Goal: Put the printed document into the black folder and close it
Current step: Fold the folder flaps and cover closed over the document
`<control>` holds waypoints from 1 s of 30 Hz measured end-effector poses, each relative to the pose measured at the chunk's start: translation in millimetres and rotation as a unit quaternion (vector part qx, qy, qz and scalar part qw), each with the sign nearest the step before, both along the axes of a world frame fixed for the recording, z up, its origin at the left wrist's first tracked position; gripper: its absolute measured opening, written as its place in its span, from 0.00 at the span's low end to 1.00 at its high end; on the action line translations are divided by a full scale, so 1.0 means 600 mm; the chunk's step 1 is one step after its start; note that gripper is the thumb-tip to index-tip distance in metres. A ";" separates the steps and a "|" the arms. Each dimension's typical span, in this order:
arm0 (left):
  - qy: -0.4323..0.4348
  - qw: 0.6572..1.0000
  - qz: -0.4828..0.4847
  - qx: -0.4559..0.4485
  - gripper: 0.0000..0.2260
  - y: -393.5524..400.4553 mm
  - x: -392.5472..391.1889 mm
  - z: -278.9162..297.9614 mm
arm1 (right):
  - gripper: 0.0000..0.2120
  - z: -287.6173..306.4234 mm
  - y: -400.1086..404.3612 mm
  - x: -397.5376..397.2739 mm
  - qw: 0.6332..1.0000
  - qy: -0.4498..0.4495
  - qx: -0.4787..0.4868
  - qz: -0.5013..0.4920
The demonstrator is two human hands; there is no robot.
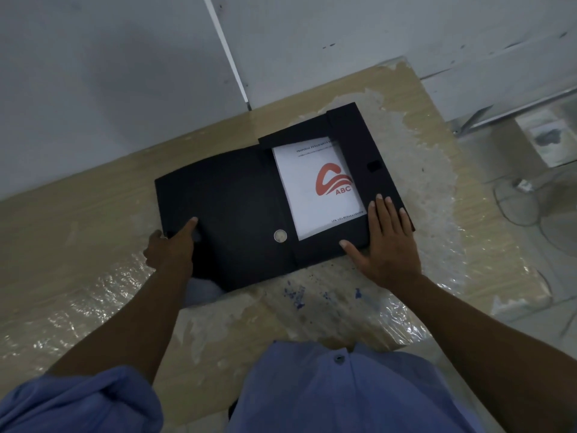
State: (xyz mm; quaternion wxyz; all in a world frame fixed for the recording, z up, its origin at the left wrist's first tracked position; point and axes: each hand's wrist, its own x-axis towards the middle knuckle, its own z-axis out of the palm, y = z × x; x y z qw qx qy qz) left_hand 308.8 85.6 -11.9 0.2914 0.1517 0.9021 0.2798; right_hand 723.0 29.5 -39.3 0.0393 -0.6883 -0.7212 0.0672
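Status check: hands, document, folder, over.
Left hand grips black folder at cover corner; right hand flat on right flap. Printed document inside, cover not yet closed. Nothing lying on the document.

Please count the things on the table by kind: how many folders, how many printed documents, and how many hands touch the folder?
black folder: 1
printed document: 1
hands touching the folder, left hand and right hand: 2
Total: 4
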 end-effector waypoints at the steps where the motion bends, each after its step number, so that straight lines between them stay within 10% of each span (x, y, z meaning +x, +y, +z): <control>1: -0.025 0.999 0.022 0.029 0.44 0.003 0.000 0.005 | 0.50 0.000 0.000 -0.001 1.000 0.001 -0.002 -0.001; 14: -0.011 0.970 -0.131 0.206 0.14 0.047 0.056 0.204 | 0.47 0.018 0.009 -0.017 0.999 0.028 -0.003 -0.039; 23: -0.168 0.920 -0.335 0.114 0.11 0.067 0.173 0.313 | 0.35 0.136 0.072 -0.091 0.982 0.176 0.073 -0.010; 30: -0.204 0.883 -0.393 0.155 0.19 0.066 0.283 0.269 | 0.17 0.268 0.110 -0.089 0.832 0.537 0.110 -0.084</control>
